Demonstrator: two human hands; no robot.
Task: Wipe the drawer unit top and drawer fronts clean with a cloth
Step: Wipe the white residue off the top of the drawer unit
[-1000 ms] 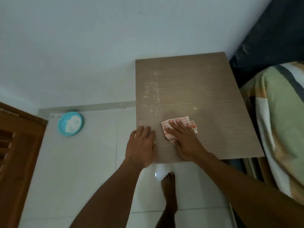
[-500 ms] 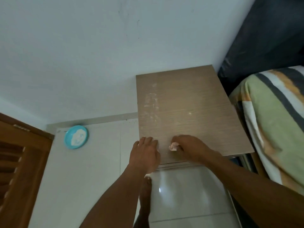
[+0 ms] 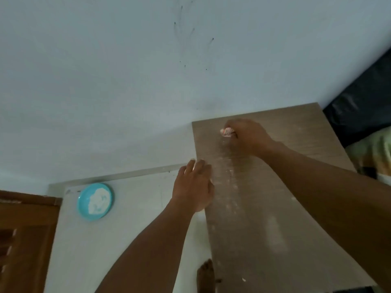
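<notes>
the cloth (image 3: 226, 132) is bunched near the far left corner of the drawer unit top (image 3: 254, 229), clamped in the curled fingers of the right hand (image 3: 249, 138). a pale dusty streak (image 3: 230, 176) runs from there toward the near edge, close to the left edge. the stroke probably works best pulled straight back along it with even pressure and the cloth spread flatter to cover more. the left hand (image 3: 193, 187) rests flat on the left edge with its fingers straight, bracing and holding nothing.
</notes>
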